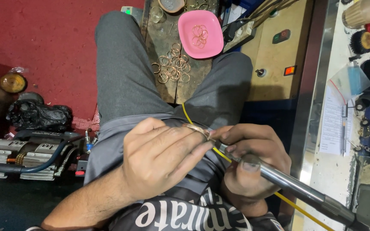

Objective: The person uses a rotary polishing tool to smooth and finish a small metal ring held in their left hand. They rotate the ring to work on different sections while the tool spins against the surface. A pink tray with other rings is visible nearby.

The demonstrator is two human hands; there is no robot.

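My left hand (159,156) pinches a thin copper-coloured ring (197,128) between thumb and fingers, held over my lap. My right hand (253,160) grips a slim metal rotary handpiece (292,184), its tip touching the ring. A yellow cord (188,116) runs under the hands. Beyond my knees, several similar rings (173,67) lie loose on a worn wooden board (159,40), and a few more rest in a pink dish (213,45).
A wooden cabinet face with switches (275,64) stands to the right, beside a metal-edged bench (317,85) carrying papers, brushes and small tools. A small compressor-like machine (31,156) and a black bag (39,115) sit on the red floor at left.
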